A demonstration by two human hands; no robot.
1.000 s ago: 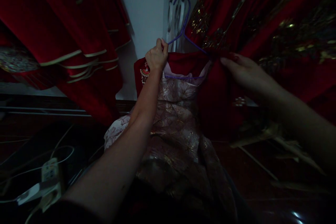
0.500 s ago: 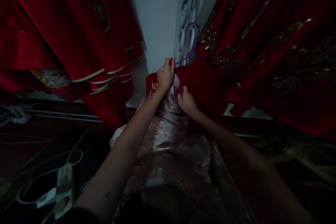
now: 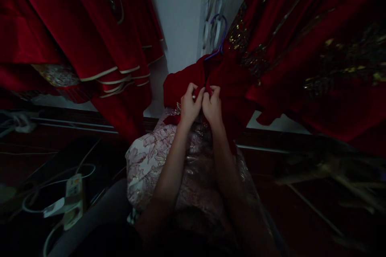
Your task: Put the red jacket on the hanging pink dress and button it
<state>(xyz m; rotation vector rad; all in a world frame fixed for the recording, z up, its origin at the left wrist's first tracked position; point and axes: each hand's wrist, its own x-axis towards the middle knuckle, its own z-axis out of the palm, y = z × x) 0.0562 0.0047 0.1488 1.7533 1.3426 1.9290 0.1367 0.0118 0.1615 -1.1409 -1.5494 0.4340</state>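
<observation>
A red garment (image 3: 185, 76) hangs on a purple hanger (image 3: 222, 36) in front of me. My left hand (image 3: 191, 102) pinches the left front edge of the garment near its neck. Close beside it, my right hand (image 3: 212, 102) pinches the opposite edge, so the two edges almost meet between my fingers. Whether a fastener lies between the fingertips I cannot make out. Below my hands spreads a pale pink floral fabric (image 3: 150, 156), partly under clear shiny plastic (image 3: 199, 156). A small beaded ornament (image 3: 177, 109) shows by my left wrist.
Red clothes with gold trim (image 3: 99, 48) hang at the left. More red clothes with gold sequins (image 3: 301, 48) hang at the right, beside a white lattice (image 3: 212, 12). A power strip (image 3: 74, 200) with cables lies at the lower left.
My left hand has come down from the garment's shoulder near the hanger, and my right hand has moved up beside it. The garment now covers the left shoulder and its edges are drawn together.
</observation>
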